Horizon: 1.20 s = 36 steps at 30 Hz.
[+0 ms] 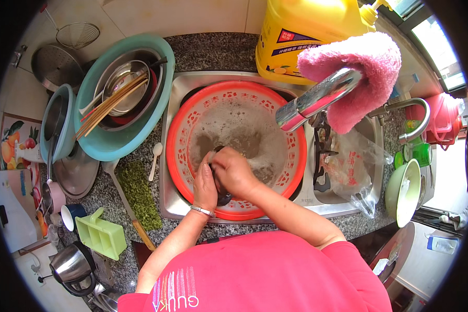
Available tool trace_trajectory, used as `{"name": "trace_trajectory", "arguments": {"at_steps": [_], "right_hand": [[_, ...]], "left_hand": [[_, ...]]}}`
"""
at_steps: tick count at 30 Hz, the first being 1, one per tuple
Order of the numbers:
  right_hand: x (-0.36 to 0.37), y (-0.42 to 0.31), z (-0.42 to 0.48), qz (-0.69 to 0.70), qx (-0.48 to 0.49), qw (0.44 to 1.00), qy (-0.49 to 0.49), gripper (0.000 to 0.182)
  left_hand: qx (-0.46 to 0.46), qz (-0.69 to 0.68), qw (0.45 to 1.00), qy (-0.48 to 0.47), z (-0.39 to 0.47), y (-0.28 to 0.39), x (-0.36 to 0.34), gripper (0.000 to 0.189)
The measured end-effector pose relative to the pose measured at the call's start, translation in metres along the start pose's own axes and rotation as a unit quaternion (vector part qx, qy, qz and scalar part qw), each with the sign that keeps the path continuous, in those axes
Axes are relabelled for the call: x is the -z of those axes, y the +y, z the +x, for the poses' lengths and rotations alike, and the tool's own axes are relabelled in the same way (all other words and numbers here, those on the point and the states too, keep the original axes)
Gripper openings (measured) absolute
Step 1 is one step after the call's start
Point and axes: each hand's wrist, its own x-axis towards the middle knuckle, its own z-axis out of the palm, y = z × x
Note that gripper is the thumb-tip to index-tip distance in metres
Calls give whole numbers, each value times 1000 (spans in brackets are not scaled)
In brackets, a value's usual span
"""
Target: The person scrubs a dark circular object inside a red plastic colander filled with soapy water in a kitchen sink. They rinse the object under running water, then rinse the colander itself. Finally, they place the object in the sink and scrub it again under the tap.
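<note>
Both hands are together over the near left part of a red-rimmed plastic basin [236, 215], which holds cloudy, foamy water [253, 148]. My left hand [204, 185] grips a dark, rounded object [224, 199] along its left side; a silver bracelet [202, 211] is on that wrist. Curled over the upper part of the same object is my right hand [236, 171]. Fingers cover much of it, so its exact kind is unclear. The basin sits in a stainless steel sink [175, 208].
A chrome faucet [316, 97] draped with a pink towel [374, 54] reaches over the basin's right side. Behind stands a yellow pump jug [284, 50]. A teal basin [140, 146] with bowls and chopsticks is at left, near a spatula [126, 202]. Plastic bags [349, 167] fill the right bowl.
</note>
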Motion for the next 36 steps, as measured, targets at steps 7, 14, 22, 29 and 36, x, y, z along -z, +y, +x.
{"name": "trace_trajectory", "arguments": {"at_steps": [7,14,22,29,36], "right_hand": [[-2,44,12,-20,-138,989,38,9],[-5,-9,-11,38,-97,994,-12,14],[2,34,13,48,-262,964,12,13],[-8,19,-1,45,-193,980,20,11],[-6,60,4,67,-332,941,20,14]], "left_hand": [[92,-27,994,-49,-6,21,1,46],[66,-41,996,-43,1,10,4,46],[190,-3,975,-113,-2,41,7,45],[9,32,999,-43,-2,20,3,44],[-92,57,990,-86,-8,26,2,42]]}}
